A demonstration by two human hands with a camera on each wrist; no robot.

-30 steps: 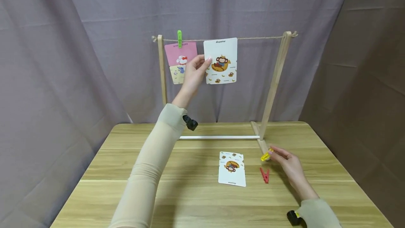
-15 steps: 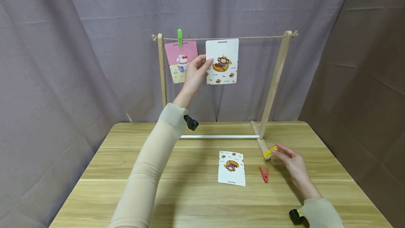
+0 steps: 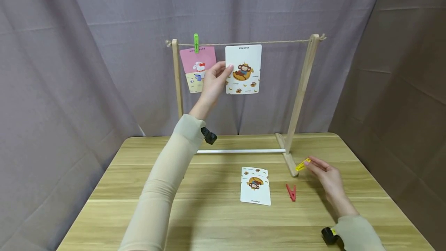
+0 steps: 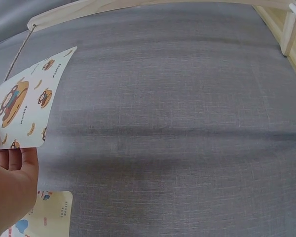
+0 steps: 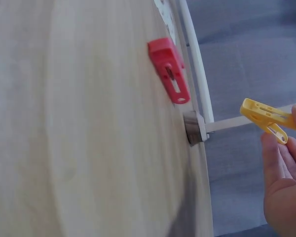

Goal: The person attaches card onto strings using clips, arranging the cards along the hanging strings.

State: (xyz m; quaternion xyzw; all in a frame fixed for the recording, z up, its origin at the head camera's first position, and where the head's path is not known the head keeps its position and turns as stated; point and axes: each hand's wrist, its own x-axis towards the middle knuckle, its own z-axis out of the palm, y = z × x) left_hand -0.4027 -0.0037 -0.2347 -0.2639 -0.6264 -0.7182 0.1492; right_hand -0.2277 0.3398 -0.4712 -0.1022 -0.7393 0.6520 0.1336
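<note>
Table (image 3: 223, 224) with card (image 3: 255, 195), clip (image 3: 293, 195), rack (image 3: 301, 96)

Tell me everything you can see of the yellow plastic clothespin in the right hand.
The yellow, plastic-looking clothespin has two arms, one visibly slotted, the other with a small hole near its handle end. The handle ends stand apart, and the opposite end clamps nothing. The person's right hand pinches it by the handles, thumb on one and fingers at the other. In the head view it is tilted, appearing beside the tip of the pale wooden stand foot; whether they touch cannot be told.
</note>
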